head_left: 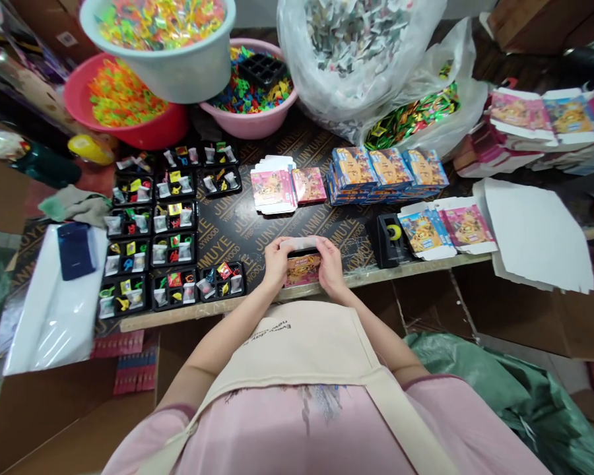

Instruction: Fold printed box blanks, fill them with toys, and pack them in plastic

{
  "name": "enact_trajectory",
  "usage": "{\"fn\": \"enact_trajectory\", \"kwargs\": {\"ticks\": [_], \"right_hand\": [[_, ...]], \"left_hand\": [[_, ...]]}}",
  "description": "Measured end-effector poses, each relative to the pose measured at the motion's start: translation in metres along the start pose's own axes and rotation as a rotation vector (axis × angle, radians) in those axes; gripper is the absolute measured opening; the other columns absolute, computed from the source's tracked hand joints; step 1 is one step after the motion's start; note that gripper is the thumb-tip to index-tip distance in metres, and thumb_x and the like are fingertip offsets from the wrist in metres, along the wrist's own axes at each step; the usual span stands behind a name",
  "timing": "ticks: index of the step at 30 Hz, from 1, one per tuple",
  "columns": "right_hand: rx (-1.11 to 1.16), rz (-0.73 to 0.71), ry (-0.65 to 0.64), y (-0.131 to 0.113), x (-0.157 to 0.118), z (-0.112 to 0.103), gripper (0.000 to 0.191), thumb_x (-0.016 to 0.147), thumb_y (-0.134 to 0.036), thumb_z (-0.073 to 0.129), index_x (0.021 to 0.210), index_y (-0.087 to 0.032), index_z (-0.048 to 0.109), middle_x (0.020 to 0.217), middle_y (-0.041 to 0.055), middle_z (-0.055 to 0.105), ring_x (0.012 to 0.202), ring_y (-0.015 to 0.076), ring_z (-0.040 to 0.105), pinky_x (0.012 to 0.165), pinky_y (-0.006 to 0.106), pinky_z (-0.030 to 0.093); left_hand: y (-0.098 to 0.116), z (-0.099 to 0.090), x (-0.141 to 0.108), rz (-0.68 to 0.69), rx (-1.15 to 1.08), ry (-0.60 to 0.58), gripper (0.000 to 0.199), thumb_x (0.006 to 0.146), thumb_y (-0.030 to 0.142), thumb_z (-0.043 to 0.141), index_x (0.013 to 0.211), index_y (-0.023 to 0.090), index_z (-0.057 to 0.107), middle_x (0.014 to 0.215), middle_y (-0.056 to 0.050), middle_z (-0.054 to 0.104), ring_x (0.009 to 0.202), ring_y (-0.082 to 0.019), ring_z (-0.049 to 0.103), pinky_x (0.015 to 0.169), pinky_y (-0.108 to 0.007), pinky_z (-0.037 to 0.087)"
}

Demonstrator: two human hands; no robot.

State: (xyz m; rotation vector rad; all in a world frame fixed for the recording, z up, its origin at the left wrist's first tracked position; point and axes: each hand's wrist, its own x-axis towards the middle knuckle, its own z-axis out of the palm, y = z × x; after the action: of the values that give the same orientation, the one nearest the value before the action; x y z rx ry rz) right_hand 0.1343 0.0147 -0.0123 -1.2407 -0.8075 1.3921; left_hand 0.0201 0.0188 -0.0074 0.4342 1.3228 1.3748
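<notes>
Both hands are at the table's front edge, one on each side of a small printed cardboard box (301,272). My left hand (276,262) has its fingers closed on the box's left end. At the right end, my right hand (331,265) grips it too, thumb near the top. A whitish flap or sheet (301,243) spans the box's upper side between the fingertips; a dark strip shows beneath it. What lies inside the box is hidden. Behind the hands are flat pink cartons (273,188) and a closed pink box (311,185).
Filled black trays (175,249) stand in rows at left. Blue boxes (389,170) are stacked at back right, near a black stand (390,239) and flattened cartons (424,231). A grey-blue tub (188,72), a pink basin (257,115) and a plastic bag (321,86) line the back.
</notes>
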Motion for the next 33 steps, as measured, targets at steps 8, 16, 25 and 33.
{"fn": "enact_trajectory", "kwargs": {"ticks": [8,16,25,33], "right_hand": [[0.021,0.113,-0.068,0.000,0.003,-0.009,0.029,0.065,-0.039,0.069,0.090,-0.023,0.069,0.094,0.0009,0.076,0.088,0.0224,0.066,0.085,0.035,0.052],[-0.001,0.206,-0.144,-0.001,0.020,-0.012,0.017,0.057,-0.026,0.066,0.073,-0.023,0.069,0.082,-0.0004,0.076,0.085,0.0242,0.068,0.084,0.038,0.053],[0.122,-0.055,-0.077,0.007,0.007,-0.013,0.028,0.070,-0.047,0.057,0.076,-0.023,0.071,0.085,0.0057,0.077,0.093,0.0280,0.070,0.096,0.044,0.049],[-0.119,-0.156,-0.166,0.011,-0.005,-0.015,0.035,0.076,-0.053,0.060,0.091,-0.023,0.069,0.095,0.0039,0.074,0.097,0.0257,0.066,0.091,0.038,0.048]], "left_hand": [[0.001,-0.004,-0.005,0.031,-0.028,0.003,0.012,0.057,0.022,0.058,0.066,0.019,0.065,0.068,0.002,0.065,0.065,-0.013,0.057,0.065,-0.024,0.045],[0.004,-0.028,-0.009,-0.054,-0.049,-0.156,0.027,0.048,0.018,0.068,0.074,0.020,0.069,0.069,0.004,0.066,0.066,-0.012,0.059,0.066,-0.025,0.045],[0.018,-0.036,-0.004,0.059,0.077,-0.204,0.016,0.048,0.024,0.077,0.058,0.018,0.067,0.064,0.002,0.065,0.062,-0.012,0.055,0.064,-0.025,0.044],[0.010,-0.009,-0.009,-0.116,0.116,-0.181,0.023,0.049,0.029,0.079,0.060,0.017,0.062,0.059,0.004,0.060,0.057,-0.010,0.050,0.060,-0.024,0.041]]}}
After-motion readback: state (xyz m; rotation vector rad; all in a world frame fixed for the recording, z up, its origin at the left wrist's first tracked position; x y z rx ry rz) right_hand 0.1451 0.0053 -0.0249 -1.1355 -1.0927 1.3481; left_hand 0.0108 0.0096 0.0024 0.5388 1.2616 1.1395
